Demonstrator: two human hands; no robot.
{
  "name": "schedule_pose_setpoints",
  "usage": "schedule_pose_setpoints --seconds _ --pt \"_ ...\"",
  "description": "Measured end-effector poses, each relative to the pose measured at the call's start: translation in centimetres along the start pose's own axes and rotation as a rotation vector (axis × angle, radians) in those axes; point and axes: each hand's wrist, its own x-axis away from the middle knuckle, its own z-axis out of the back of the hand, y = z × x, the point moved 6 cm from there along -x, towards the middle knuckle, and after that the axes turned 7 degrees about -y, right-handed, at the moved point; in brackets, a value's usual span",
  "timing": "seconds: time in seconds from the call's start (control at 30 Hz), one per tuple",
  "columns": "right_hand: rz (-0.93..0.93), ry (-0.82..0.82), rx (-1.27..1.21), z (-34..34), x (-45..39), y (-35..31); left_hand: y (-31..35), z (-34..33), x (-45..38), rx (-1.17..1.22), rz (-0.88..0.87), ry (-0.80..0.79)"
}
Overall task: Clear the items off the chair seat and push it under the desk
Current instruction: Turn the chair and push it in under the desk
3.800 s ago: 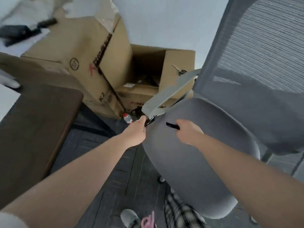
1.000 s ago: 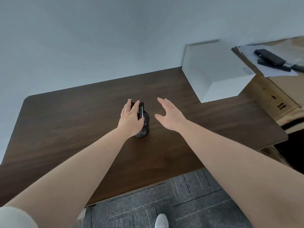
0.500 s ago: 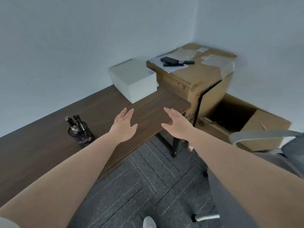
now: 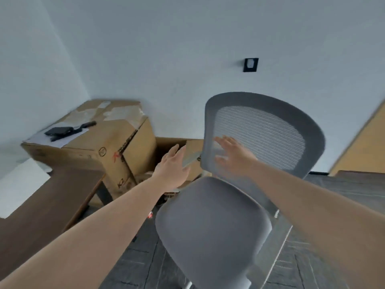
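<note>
Since half a second ago, view swung right, off desk [image 4: 37, 207] onto chair [image 4: 210, 222], frame centre. Seat bare. Both hands spread, empty: left hand [image 4: 174, 170] by backrest's left edge, right hand [image 4: 233, 158] nearer, over the mesh; contact unclear. Desk lower left of chair.

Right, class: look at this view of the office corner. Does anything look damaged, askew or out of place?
Yes. The large brown cardboard box beside the dark wooden desk is damaged: its front corner is split open along a dark vertical gap and peeling tape wrinkles its top. The grey mesh-backed office chair also stands out from the desk, its seat bare.
</note>
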Motion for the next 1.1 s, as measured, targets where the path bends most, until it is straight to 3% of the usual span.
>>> schedule_pose_setpoints --seconds 0.2,0.37,0.6,0.77,1.1 --pt "-0.221 0.112 0.108 7.0 3.4 11.6 11.7 -2.6 -7.3 -0.025 -0.242 -0.003" --pt "-0.366 0.260 0.116 11.6 4.4 18.6 18.5 -3.9 -11.1 -0.027 -0.346 -0.004" --pt "-0.301 0.247 -0.057 14.4 0.7 26.6 25.5 -5.0 -15.4 0.027 -0.236 0.046" --pt "-0.148 0.185 -0.165 16.7 -5.2 32.1 30.3 -6.8 -18.3 0.077 -0.093 0.129" --pt "0.091 -0.048 -0.098 19.1 -10.3 34.3 36.6 -10.7 -20.5 0.173 0.162 0.073"
